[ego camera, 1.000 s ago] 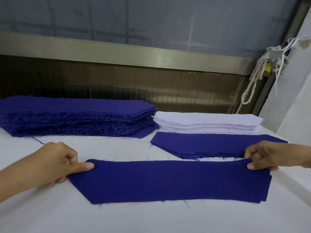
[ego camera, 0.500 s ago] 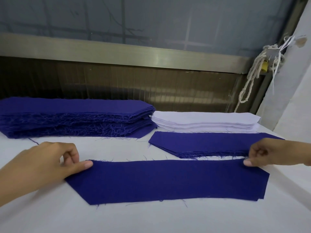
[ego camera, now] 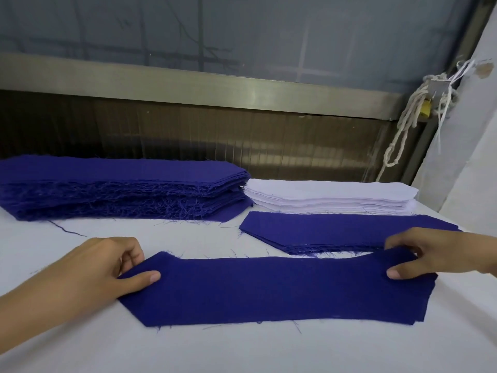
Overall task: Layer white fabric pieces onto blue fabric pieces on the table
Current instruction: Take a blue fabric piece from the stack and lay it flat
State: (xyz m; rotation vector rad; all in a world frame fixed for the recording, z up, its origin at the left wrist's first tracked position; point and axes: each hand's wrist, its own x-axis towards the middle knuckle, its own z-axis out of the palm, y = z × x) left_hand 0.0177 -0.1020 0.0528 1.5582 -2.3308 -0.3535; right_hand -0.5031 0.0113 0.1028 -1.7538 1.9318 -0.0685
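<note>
Pinches the near blue piece at its two ends with left hand and right hand, low on the table. Seems light, limp, fray-edged; best taken at both ends, kept taut.

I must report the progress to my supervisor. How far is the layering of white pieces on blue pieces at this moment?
Early stage. Done: a thin blue pile lies set apart, but no white piece shows on any blue one. In hand: the left hand and right hand pinch the ends of the front blue piece. Left: the white stack and the tall blue stack wait behind.
</note>
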